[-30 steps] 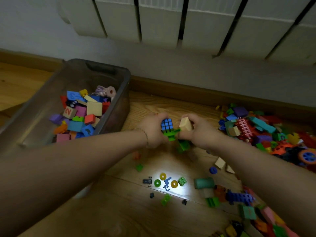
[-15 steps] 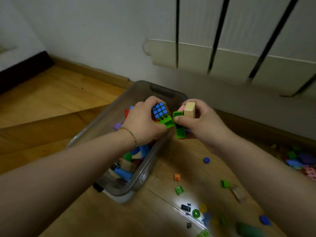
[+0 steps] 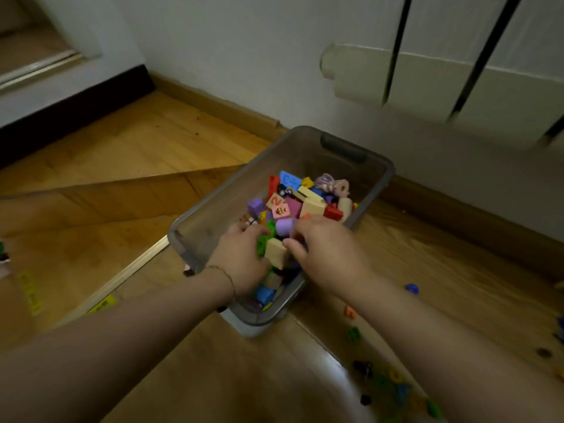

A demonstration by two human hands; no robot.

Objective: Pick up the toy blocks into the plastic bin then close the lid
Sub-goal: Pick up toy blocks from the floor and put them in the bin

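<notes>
- Wooden floor (image 3: 137,154) runs to a skirting board and a white radiator (image 3: 457,93); a yellow sticker (image 3: 102,304) lies on the floor at the left, its print too blurred to read
- Plastic bin (image 3: 195,218) stands on the floor near the wall, lid off; translucent grey walls, rounded corners, a dark handle (image 3: 343,148) at the far end; part-filled with toy blocks (image 3: 305,196) in red, blue, purple, pink, yellow and bare wood
- Left hand (image 3: 241,261) is inside the bin's near end, fingers curled down over a green brick (image 3: 262,244); a thin bracelet (image 3: 227,276) is on the wrist
- Right hand (image 3: 326,251) is over the bin's near right edge; thumb and curled fingers pinch a pale wooden block (image 3: 276,253) that sits between the two hands
- Among the pile, one wooden tile (image 3: 276,201) bears a red "2"; a pink tile (image 3: 282,211) beside it shows a small fish; a blue tile (image 3: 290,179) carries pale marks I cannot read
- Loose pieces (image 3: 350,312) dot the floor right of the bin
</notes>
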